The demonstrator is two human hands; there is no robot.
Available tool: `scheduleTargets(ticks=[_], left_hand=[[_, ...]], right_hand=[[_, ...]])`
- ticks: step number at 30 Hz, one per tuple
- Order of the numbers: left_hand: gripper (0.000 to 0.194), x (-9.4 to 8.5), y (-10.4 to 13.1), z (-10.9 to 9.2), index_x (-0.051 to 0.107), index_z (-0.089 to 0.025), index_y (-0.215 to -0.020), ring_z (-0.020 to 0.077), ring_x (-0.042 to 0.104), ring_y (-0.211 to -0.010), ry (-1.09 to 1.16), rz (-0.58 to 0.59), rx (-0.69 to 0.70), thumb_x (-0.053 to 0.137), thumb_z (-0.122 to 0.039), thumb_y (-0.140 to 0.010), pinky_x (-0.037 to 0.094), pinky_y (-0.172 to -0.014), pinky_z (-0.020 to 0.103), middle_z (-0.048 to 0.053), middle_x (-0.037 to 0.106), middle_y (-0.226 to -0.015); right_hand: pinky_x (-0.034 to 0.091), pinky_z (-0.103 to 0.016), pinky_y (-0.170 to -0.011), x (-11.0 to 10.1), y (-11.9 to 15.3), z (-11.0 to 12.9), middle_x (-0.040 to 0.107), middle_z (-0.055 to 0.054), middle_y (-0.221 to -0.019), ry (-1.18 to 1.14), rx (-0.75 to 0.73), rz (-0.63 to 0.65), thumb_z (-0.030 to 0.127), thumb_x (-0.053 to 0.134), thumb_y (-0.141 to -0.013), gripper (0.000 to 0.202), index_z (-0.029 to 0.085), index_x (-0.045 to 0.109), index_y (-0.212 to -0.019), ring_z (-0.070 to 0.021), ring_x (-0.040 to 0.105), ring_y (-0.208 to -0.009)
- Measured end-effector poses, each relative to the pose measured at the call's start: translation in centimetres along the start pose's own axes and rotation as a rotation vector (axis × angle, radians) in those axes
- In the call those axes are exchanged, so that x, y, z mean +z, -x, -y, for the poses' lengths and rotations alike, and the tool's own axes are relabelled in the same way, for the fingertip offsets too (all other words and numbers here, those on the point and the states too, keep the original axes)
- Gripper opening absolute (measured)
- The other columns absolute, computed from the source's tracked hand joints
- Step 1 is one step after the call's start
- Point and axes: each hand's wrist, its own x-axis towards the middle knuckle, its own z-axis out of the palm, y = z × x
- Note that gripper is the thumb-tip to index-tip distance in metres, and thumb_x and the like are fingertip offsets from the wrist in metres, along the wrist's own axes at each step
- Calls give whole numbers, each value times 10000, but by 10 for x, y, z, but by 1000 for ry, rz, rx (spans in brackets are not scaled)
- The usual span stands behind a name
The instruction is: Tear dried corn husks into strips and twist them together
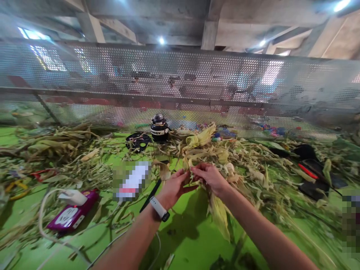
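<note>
My left hand (174, 186), with a white-banded watch (159, 208) on its wrist, is closed in a pinch on a pale corn husk strip (190, 165). Right beside it, my right hand (209, 177) pinches the same husk, fingertips almost meeting those of the left. Part of the strip is hidden by the fingers. Just beyond them lie larger yellow-green husks (203, 138) in a loose pile. Below my right wrist another husk (219, 215) hangs or lies with its tip toward me.
Dry husk scraps (64, 144) litter the green tabletop (182, 243). On the left are a purple power strip (73, 212) with a white plug and cable, a blurred-out phone (133, 182) and yellow-handled scissors (17, 190). A black jar (159, 128) stands before a perforated metal screen (180, 82).
</note>
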Motion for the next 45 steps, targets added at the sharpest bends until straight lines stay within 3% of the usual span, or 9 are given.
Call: scheduleTargets(ticks=[5, 10, 16, 23, 28, 31, 36, 42, 45], left_hand=[[73, 4, 0, 4, 584, -169, -832, 151, 642, -704, -103, -32, 9, 616, -177, -767, 538, -641, 300, 29, 666, -809], [57, 3, 0, 6, 556, -182, -809, 83, 571, -585, -263, -65, 59, 577, -227, -780, 410, -491, 174, -22, 608, -720], [191, -1, -3, 9, 502, -190, -784, 71, 507, -535, -341, -39, 94, 621, -332, -734, 355, -490, 178, -51, 547, -663], [389, -3, -6, 21, 531, -187, -917, 77, 471, -590, -240, -219, 105, 687, -429, -656, 352, -542, 198, -29, 566, -749], [290, 0, 0, 16, 488, -184, -715, 69, 387, -492, -311, -16, 115, 662, -414, -696, 292, -476, 201, -67, 457, -566], [296, -1, 1, 5, 496, -174, -689, 83, 432, -493, -341, 55, 135, 671, -412, -677, 321, -479, 212, -50, 495, -551], [272, -14, -4, -19, 511, -171, -719, 73, 451, -497, -192, -161, 294, 700, -341, -621, 308, -456, 184, -39, 548, -594], [172, -23, -11, -26, 541, -179, -766, 60, 431, -477, -153, -294, 359, 635, -303, -693, 308, -447, 168, -70, 483, -552], [157, -24, -12, -23, 553, -171, -776, 79, 491, -506, -175, -318, 337, 626, -298, -717, 368, -482, 189, -55, 517, -571]], right_hand=[[279, -190, -395, 8, -8, -13, 577, 55, -505, -33, -36, -71, 405, 770, -534, 323, 163, 566, -596, -39, 400, -381], [207, -183, -354, 7, -11, -16, 553, 55, -449, -53, 17, -61, 373, 763, -538, 297, 154, 565, -565, -30, 363, -342], [177, -166, -346, 5, -12, -17, 576, 43, -487, -75, 80, -52, 384, 739, -562, 302, 155, 545, -588, -24, 369, -348], [196, -163, -350, 9, -10, -18, 569, 53, -510, -29, 61, -72, 428, 712, -587, 324, 163, 528, -621, -20, 359, -349], [155, -174, -342, 8, -11, -17, 358, 118, -411, 42, 28, -95, 449, 719, -573, 366, 182, 469, -583, -19, 238, -339], [187, -177, -354, 3, -13, -16, 352, 109, -443, 112, 3, -85, 465, 670, -625, 349, 187, 461, -607, -30, 262, -361], [274, -196, -400, -5, -22, -19, 474, 54, -520, 334, -57, -94, 409, 520, -768, 255, 181, 517, -655, -61, 370, -403], [361, -244, -589, 8, -23, -28, 577, 14, -576, 709, -154, -37, 150, 683, -565, 124, 187, 567, -545, -152, 544, -641], [364, -262, -622, 13, -21, -27, 603, -4, -598, 808, -183, -39, 62, 637, -556, 148, 179, 555, -516, -172, 559, -681]])
